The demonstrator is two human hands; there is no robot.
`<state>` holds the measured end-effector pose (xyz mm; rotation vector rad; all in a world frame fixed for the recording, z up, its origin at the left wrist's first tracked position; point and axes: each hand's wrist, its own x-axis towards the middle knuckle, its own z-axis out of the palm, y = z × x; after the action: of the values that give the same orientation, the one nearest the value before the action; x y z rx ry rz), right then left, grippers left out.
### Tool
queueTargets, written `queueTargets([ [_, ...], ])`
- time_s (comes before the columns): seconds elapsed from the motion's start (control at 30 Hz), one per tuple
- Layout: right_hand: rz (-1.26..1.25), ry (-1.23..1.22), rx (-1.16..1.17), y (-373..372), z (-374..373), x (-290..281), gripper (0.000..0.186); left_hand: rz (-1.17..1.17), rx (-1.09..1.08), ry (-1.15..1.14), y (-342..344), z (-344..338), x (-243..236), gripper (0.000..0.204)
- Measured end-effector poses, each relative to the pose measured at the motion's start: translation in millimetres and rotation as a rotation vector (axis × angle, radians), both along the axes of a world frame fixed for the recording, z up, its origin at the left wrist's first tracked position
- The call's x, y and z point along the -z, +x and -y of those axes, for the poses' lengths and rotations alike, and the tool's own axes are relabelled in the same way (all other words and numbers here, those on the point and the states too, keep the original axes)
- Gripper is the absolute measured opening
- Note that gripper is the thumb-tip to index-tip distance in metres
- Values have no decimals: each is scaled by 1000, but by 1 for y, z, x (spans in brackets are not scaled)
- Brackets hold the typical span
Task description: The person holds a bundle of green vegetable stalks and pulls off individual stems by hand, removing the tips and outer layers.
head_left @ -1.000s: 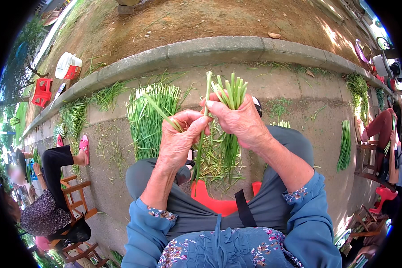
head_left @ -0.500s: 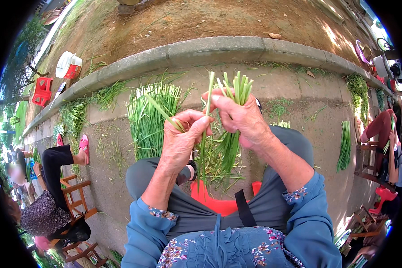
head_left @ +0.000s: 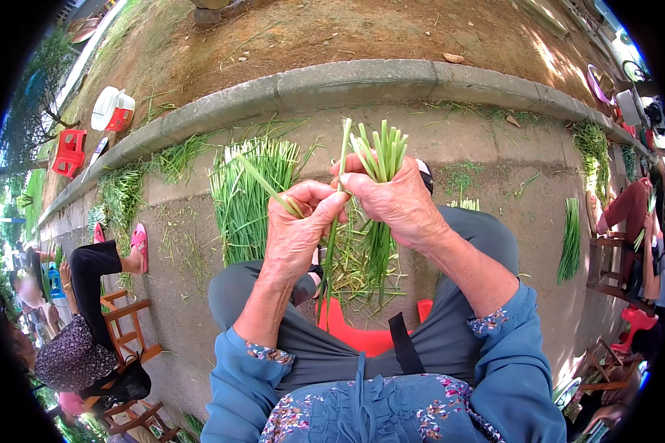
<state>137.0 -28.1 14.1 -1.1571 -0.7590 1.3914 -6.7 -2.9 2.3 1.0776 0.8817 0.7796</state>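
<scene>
My right hand (head_left: 399,207) is closed around a bunch of garlic chives (head_left: 383,151), with pale cut ends up and green leaves hanging below. Its fingertips meet those of my left hand (head_left: 299,229) at one upright garlic chive stalk (head_left: 345,140), which hangs down past the left thumb. Inside the curled left fingers, another stalk (head_left: 258,177) sticks out toward the upper left. Beyond my left hand a large pile of garlic chives (head_left: 251,196) lies on the pavement.
Loose trimmings (head_left: 362,277) litter the ground between my feet, above a red stool (head_left: 355,336). A smaller bundle (head_left: 570,240) lies at right. A concrete curb (head_left: 332,83) runs across the far side. People sit at both sides, near a wooden chair (head_left: 129,325) at left.
The bunch and my right hand have shifted slightly left and turned a little. The fingertips of both hands have come closer together at the single stalk. My left hand has barely moved.
</scene>
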Motion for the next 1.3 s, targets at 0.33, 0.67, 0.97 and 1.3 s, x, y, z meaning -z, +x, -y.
queueTargets([
  [0.33, -76, -103, -31, 6, 0, -1, 14, -16, 29, 46, 0, 1, 1, 9],
  [0.67, -7, -4, -26, 2, 1, 0, 16, -88, 29, 66, -2, 0, 0, 9],
  [0.97, -107, -69, -22, 5, 0, -3, 16, -61, -11, 79, 1, 2, 2, 9],
  [1.3, -21, 4, -28, 1, 0, 2, 16, -87, 11, 65, -2, 0, -1, 10],
])
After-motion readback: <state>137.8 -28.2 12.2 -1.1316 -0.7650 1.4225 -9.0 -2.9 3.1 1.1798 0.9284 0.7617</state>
